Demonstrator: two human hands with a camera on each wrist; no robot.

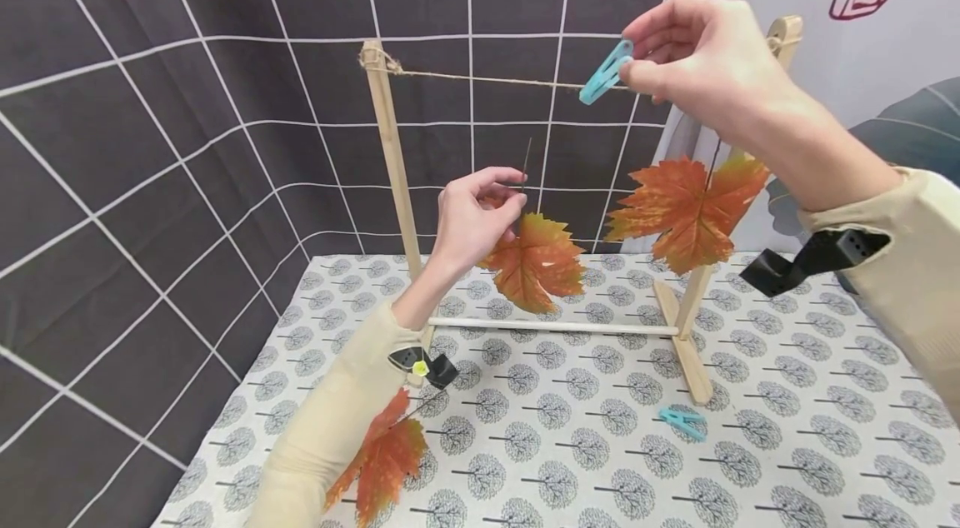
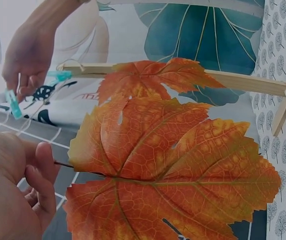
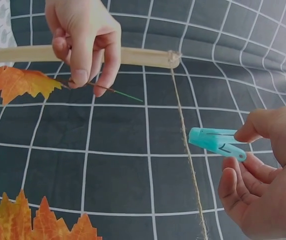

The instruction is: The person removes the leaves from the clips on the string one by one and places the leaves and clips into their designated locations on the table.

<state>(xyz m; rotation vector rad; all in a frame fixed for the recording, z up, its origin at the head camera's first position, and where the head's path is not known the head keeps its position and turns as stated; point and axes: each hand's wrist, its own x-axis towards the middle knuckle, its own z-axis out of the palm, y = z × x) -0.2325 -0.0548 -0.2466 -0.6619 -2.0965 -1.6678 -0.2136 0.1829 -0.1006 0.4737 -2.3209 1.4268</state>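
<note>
My left hand (image 1: 480, 216) pinches the thin stem of an orange maple leaf (image 1: 536, 261), which hangs below the fingers with the stem's end pointing up. In the left wrist view this leaf (image 2: 173, 170) spreads wide beside the fingertips. Up at the twine (image 1: 487, 79), my right hand (image 1: 697, 53) pinches a light blue clothespin (image 1: 606, 72) by its handle ends. The clothespin's nose lies right by the twine in the right wrist view. Another orange leaf (image 1: 690, 211) hangs near the right post, and a second clothespin (image 2: 59, 76) shows above it in the left wrist view.
A wooden frame with a left post (image 1: 392, 153), a right foot (image 1: 693, 370) and a white lower bar (image 1: 555, 327) stands on the tree-patterned tablecloth (image 1: 570, 445). A loose clothespin (image 1: 682, 422) lies front right. Another leaf (image 1: 386, 461) lies by the left forearm.
</note>
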